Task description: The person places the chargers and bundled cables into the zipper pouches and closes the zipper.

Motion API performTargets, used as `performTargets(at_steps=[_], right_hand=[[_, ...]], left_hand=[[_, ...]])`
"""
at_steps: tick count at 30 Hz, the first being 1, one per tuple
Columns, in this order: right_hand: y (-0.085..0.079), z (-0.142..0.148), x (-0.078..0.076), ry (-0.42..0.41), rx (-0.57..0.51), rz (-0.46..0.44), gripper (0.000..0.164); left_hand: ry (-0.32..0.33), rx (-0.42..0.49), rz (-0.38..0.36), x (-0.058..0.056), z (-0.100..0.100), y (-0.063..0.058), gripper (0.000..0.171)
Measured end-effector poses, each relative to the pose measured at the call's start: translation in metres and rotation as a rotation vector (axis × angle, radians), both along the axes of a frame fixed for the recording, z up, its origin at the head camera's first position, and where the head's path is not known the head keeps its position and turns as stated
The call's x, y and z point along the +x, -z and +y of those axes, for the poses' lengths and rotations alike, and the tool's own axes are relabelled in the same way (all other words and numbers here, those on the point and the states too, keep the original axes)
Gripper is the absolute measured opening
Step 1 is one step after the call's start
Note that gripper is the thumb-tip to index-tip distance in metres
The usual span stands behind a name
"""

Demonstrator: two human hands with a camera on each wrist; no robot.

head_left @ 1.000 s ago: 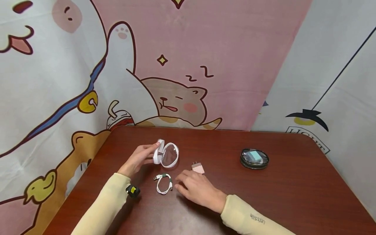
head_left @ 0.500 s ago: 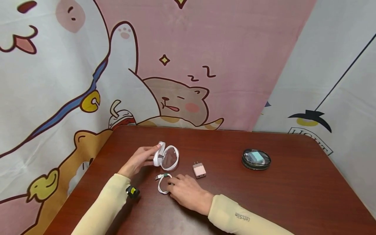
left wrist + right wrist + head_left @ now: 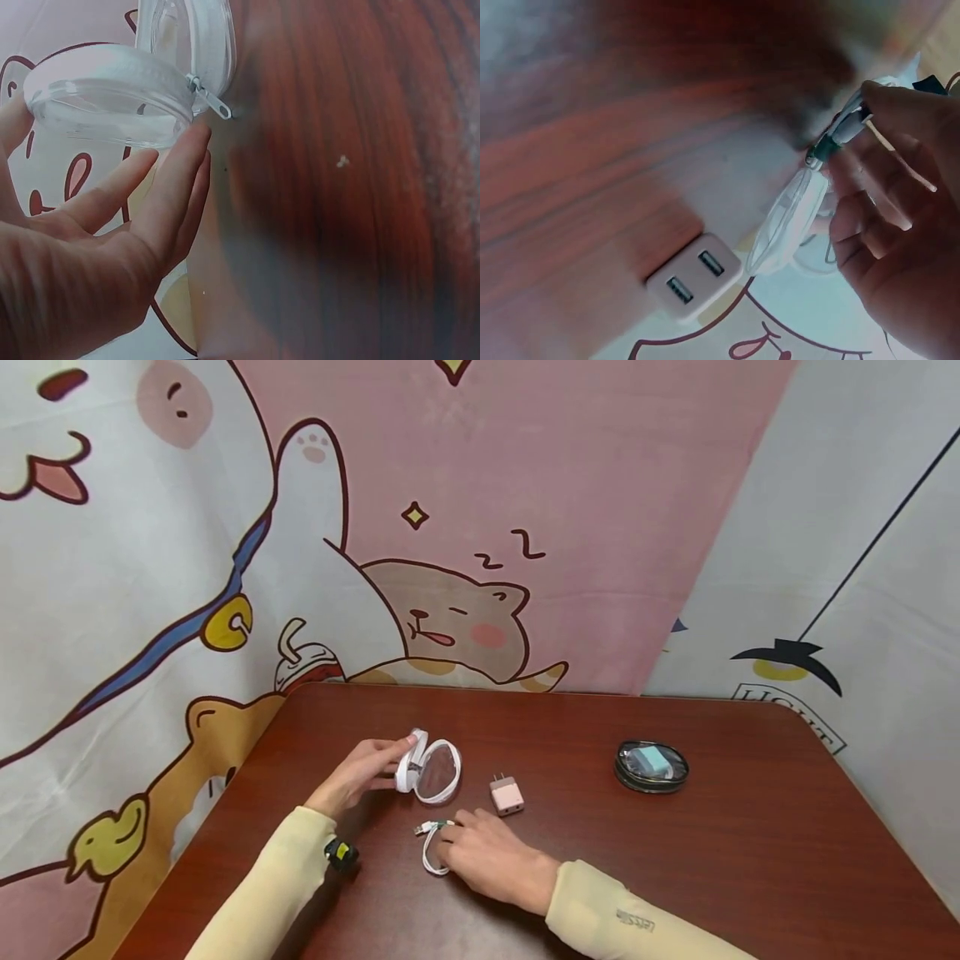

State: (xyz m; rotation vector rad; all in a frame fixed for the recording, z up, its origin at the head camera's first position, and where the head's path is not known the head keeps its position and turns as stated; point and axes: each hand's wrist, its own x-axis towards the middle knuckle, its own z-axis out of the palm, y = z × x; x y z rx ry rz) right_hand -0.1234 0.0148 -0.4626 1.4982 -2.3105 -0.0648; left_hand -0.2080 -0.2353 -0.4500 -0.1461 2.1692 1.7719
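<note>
A small clear round pouch with white trim [image 3: 410, 766] stands unzipped, its two halves spread apart. My left hand [image 3: 362, 774] grips one half by its edge, thumb on top and fingers below; the metal zip pull [image 3: 216, 103] hangs close to the fingertips in the left wrist view. A coiled white USB cable [image 3: 429, 858] with a green tie [image 3: 826, 148] is pinched between the thumb and fingers of my right hand [image 3: 495, 862]. Part of the coil is hidden behind those fingers. Just beyond this hand lies a pink two-port charger plug [image 3: 507, 797], prongs pointing away.
To the right, a black-trimmed clear pouch [image 3: 651, 767] lies closed with a light blue block inside. The brown table [image 3: 750, 843] ends at a cartoon-printed cloth [image 3: 585, 527] along the back and sides.
My right hand has moved left from beside the charger plug and taken hold of the cable, which has shifted slightly right and nearer me. The left hand keeps its grip on the pouch.
</note>
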Motion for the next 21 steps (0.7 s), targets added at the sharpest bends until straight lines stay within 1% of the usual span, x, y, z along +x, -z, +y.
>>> performTargets(at_steps=[2, 5, 9, 13, 15, 18, 21], right_hand=[[-0.002, 0.004, 0.0, -0.014, -0.019, -0.016, 0.009], [-0.007, 0.01, 0.001, -0.027, -0.055, -0.064, 0.008], [-0.014, 0.02, 0.001, -0.048, -0.104, -0.158, 0.008], [-0.022, 0.029, 0.001, -0.098, -0.191, -0.251, 0.009], [-0.025, 0.032, -0.001, -0.124, -0.24, -0.284, 0.009], [-0.03, 0.037, -0.002, -0.139, -0.286, -0.308, 0.01], [-0.035, 0.04, -0.005, -0.133, -0.302, -0.3, 0.01]], left_hand=[[0.004, -0.004, 0.0, 0.001, 0.002, 0.0, 0.069], [0.014, -0.019, 0.0, 0.003, 0.005, -0.001, 0.069], [0.035, -0.041, 0.013, 0.007, 0.008, -0.001, 0.069], [0.045, -0.052, 0.03, 0.012, 0.01, -0.002, 0.067], [0.045, -0.055, 0.029, 0.015, 0.011, -0.002, 0.066], [0.048, -0.049, 0.02, 0.019, 0.013, -0.002, 0.067], [0.055, -0.045, 0.015, 0.022, 0.016, -0.002, 0.066]])
